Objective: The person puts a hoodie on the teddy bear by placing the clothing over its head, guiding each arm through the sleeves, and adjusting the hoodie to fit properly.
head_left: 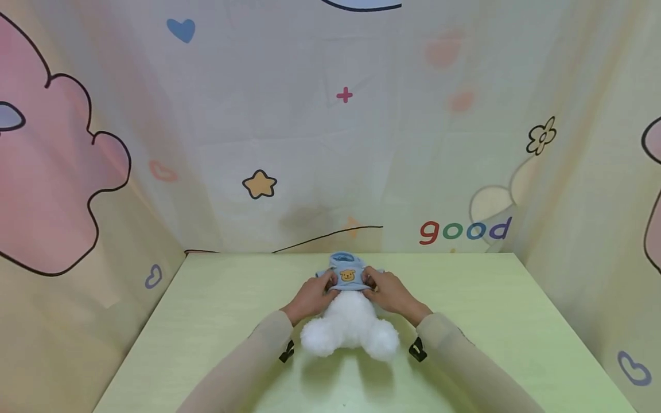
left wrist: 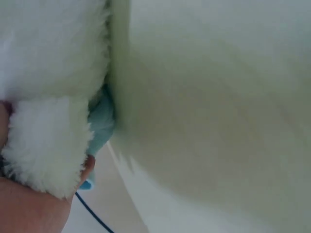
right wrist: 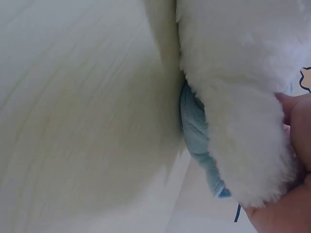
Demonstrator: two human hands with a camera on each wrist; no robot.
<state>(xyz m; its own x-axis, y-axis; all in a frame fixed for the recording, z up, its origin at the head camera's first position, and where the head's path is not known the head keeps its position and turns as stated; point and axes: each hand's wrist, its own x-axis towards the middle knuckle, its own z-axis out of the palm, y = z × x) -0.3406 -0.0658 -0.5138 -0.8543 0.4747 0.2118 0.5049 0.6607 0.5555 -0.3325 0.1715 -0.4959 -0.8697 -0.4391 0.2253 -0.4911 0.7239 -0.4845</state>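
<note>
A white plush toy (head_left: pixel 353 321) lies on the table with two rounded, fluffy limbs toward me. Its far end goes under a small light-blue doll shirt (head_left: pixel 356 264) with a bear face printed on the front. No head shows at the shirt's collar. At the left of the shirt's hem, my left hand (head_left: pixel 311 295) pinches the cloth; my right hand (head_left: pixel 393 292) grips the opposite side. Both wrist views show white fur (left wrist: pixel 46 141) (right wrist: pixel 238 126) close against the fingers, with blue cloth (left wrist: pixel 101 119) (right wrist: pixel 194 126) behind it. Some fingertips are hidden by the fur.
The pale green table (head_left: pixel 232 287) reaches back to a printed fabric backdrop (head_left: pixel 310 143), which also hangs along both sides. A black strap piece (head_left: pixel 417 349) sticks out below the right wrist, and another (head_left: pixel 286 351) below the left.
</note>
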